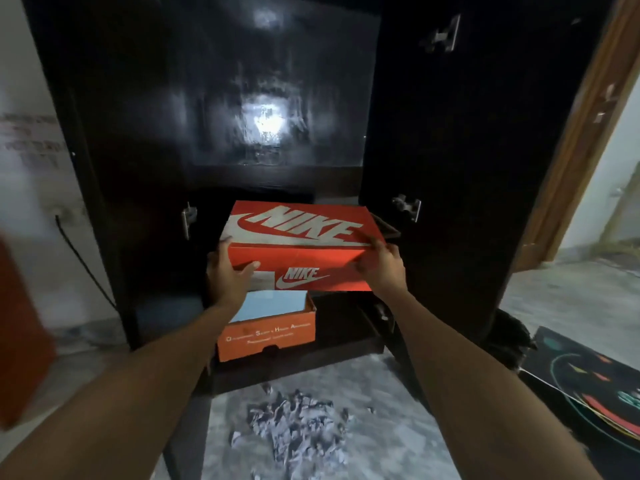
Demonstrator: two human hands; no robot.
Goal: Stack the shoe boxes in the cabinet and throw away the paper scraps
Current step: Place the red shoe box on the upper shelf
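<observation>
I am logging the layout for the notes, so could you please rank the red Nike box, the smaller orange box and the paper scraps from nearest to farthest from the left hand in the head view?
From the left hand:
1. Red Nike box: touched by the hand, at its left end.
2. Smaller orange box: just below, in the cabinet.
3. Paper scraps: on the floor, in front of the cabinet.

Head view: forward-down, close before cabinet (104, 133).
</observation>
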